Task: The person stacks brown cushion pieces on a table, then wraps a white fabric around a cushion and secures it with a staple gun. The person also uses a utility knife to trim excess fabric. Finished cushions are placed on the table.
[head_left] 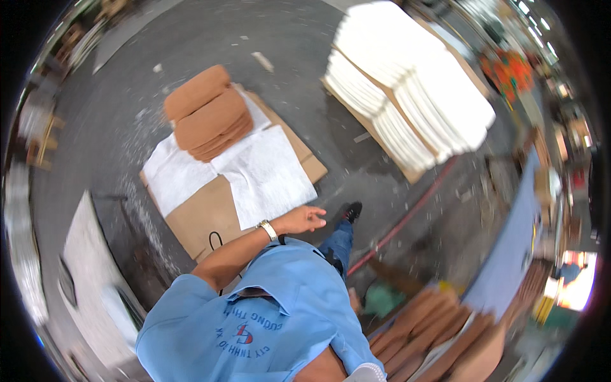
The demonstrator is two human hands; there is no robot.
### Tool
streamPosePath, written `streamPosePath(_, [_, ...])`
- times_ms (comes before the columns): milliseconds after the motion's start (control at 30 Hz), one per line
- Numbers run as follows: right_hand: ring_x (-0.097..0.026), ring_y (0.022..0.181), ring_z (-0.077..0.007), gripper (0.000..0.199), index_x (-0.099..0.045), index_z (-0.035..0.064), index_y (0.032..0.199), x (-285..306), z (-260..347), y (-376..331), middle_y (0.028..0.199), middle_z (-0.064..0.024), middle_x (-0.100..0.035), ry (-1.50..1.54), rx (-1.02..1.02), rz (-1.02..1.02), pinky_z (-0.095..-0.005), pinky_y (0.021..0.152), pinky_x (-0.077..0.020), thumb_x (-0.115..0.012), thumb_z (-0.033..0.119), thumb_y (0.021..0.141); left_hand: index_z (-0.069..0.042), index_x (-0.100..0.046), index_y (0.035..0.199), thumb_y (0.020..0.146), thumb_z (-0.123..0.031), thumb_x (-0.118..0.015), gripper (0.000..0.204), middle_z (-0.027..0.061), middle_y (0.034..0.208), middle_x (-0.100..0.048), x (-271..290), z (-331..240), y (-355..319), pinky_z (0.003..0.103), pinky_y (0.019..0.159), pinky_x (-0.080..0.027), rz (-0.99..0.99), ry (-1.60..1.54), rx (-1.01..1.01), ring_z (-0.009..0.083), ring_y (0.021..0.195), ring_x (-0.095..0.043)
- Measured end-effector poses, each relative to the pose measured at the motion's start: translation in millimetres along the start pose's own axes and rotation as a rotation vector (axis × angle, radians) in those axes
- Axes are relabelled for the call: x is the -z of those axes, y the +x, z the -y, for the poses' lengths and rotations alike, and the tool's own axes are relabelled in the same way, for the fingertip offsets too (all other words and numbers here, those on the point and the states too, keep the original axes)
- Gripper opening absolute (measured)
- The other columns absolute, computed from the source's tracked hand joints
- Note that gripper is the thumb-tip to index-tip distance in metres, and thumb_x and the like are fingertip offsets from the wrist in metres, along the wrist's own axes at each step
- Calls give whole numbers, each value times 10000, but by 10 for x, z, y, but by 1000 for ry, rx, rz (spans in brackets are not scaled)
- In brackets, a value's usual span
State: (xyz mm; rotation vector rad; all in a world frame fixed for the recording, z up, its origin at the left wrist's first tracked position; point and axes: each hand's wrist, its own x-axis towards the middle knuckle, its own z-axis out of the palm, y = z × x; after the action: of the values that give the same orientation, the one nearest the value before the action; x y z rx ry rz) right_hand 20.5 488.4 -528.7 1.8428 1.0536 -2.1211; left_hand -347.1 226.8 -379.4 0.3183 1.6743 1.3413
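Note:
My left hand point(307, 219) reaches forward with its fingers apart and holds nothing; a metal watch point(268, 230) is on its wrist. It hovers beside the near edge of a white sheet point(267, 175) that lies on brown cardboard point(203, 219) on the floor. A stack of brown rounded pads point(207, 113) rests at the far end of the sheets. My right forearm point(326, 369) shows at the lower edge and ends at a white thing point(366, 373); the hand itself is cut off. My blue shirt point(267, 318) fills the bottom.
A tall pile of white sheets point(407, 83) stands on a pallet at the back right. A red hose point(407, 216) crosses the grey floor. Brown pieces point(426, 325) are stacked at the lower right beside a blue panel point(509, 254). A white board point(95, 280) lies left.

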Motion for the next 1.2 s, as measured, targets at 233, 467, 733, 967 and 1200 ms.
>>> streamPosePath(233, [-629,877,-239,254,-621,106,1166,-245,1762,889,982,-92,-640,-470,-28,168,-414,746,-551,-612,299,1003,3,-576,1404,943,-463,-701,668,153,1032,-761,-17,-46,1257,367,830,-559,-600,98,50,199,858,-726])
streamPosePath(467, [-676,1055,-283,411,-585,88,1350,-1753,5097,1984,1202,-136,-662,-563,166,321,-446,814,-590,-619,321,1013,-7,-522,1456,1013,-292,-660,544,99,1083,-750,406,-812,2008,282,814,-556,-693,-101,-126,132,904,-713])
streamPosePath(733, [-712,859,-257,364,-564,46,1336,-4487,5861,2324,1073,-136,-679,-1078,255,443,-362,677,-592,-594,242,1031,-80,-514,1461,1015,-212,-630,479,120,1109,-736,1682,-249,2598,326,733,-588,-1184,-1452,9,198,879,-731])
streamPosePath(967, [-715,855,-247,289,-625,55,1252,-6488,6021,2886,1038,-153,-704,-1487,311,576,-324,695,-586,-618,190,997,-20,-682,1270,893,-321,-713,484,192,1055,-752,2911,660,3286,365,761,-587,-1482,-1230,584,250,843,-745])
streamPosePath(1200, [-706,916,-296,379,-570,77,1316,-10628,5693,2370,1100,-144,-678,-1704,330,811,-402,733,-607,-634,226,973,-19,-647,1341,859,-376,-777,614,204,1159,-735,4275,600,2878,370,887,-578,-1882,-1530,488,287,980,-738])
